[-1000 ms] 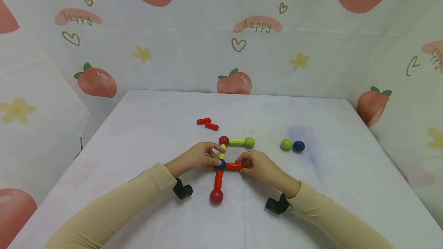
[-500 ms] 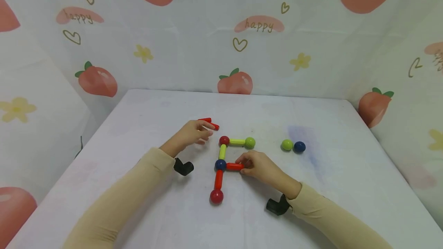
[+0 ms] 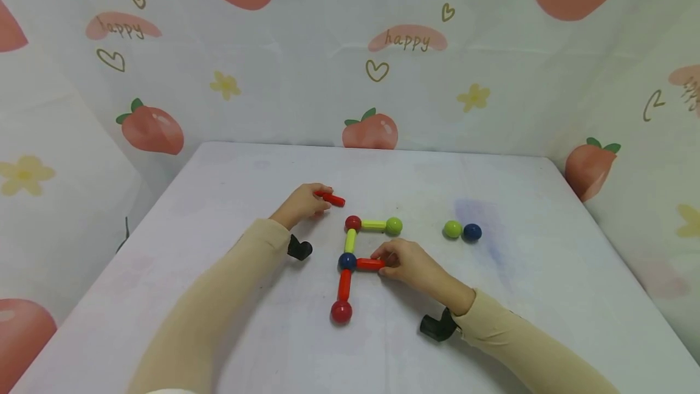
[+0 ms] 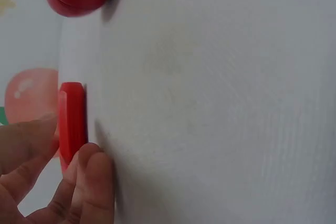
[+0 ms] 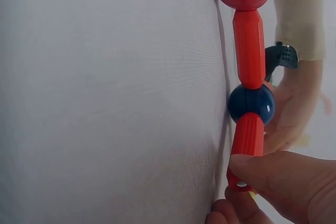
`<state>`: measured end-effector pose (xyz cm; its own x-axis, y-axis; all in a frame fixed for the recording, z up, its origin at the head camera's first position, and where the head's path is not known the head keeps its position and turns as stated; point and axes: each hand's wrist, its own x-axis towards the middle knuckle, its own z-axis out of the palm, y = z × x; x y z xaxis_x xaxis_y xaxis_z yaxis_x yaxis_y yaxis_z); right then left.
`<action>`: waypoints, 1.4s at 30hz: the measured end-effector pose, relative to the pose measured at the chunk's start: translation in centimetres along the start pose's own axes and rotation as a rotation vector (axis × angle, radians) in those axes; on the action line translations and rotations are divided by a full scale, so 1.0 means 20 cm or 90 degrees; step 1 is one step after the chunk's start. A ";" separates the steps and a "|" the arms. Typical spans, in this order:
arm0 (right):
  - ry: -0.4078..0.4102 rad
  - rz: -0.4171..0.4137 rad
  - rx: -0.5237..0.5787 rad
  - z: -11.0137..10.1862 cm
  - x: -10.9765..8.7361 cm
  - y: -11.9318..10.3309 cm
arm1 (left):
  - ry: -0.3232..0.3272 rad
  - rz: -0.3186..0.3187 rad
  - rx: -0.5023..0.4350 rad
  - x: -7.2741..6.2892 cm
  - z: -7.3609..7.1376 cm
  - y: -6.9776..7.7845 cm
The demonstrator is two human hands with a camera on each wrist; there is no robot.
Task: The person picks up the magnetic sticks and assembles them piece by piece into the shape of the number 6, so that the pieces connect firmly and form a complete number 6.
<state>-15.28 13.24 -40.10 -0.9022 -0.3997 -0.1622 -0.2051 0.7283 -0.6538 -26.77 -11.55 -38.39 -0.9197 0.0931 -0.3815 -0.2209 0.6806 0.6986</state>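
Observation:
In the head view my left hand (image 3: pixel 307 201) reaches over two loose red rods behind the joined pieces. Its thumb and fingers are spread either side of the nearer red rod (image 4: pixel 72 121), with fingertips right at its lower end in the left wrist view; the other rod is partly hidden under the fingers. My right hand (image 3: pixel 406 262) pinches the free end of a red rod (image 5: pixel 248 139) between thumb and finger. That rod's other end joins a blue ball (image 3: pixel 347 261). From this ball another red rod (image 3: pixel 344 285) runs to a red ball (image 3: pixel 341 312), and a yellow-green rod (image 3: pixel 350 240) leads away behind.
A second red ball (image 3: pixel 353 224) joins a yellow-green rod (image 3: pixel 374 225) ending in a green ball (image 3: pixel 394 226). Apart on the right lie a loose green ball (image 3: pixel 452 229) and a blue ball (image 3: pixel 472 233). A printed cloth (image 3: pixel 295 59) hangs behind the white table (image 3: pixel 262 345).
My left hand has left the blue ball and moved back to the loose red rods. My right hand stays in place, holding its red rod.

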 end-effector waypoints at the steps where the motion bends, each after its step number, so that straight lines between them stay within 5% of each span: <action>1: 0.000 -0.002 0.000 0.00 0.00 0.00 | 0.001 -0.004 0.001 0.00 0.00 0.00; 11: -0.003 -0.003 0.000 0.00 0.00 0.00 | 0.004 -0.022 0.090 0.01 0.01 -0.01; 27: -0.001 -0.001 -0.003 0.00 0.00 0.00 | 0.007 -0.028 0.004 -0.01 -0.01 -0.03; 35: -0.005 0.012 0.005 0.00 0.01 0.01 | -0.037 0.091 -0.069 -0.18 -0.06 0.09; 42: -0.002 -0.004 -0.003 0.01 0.01 0.01 | -0.129 0.195 -0.056 -0.40 -0.02 0.18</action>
<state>-15.49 13.26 -40.37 -0.9000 -0.4053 -0.1603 -0.2120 0.7284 -0.6515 -20.37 -10.11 -32.56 -0.8661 0.4308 -0.2535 0.0187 0.5346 0.8449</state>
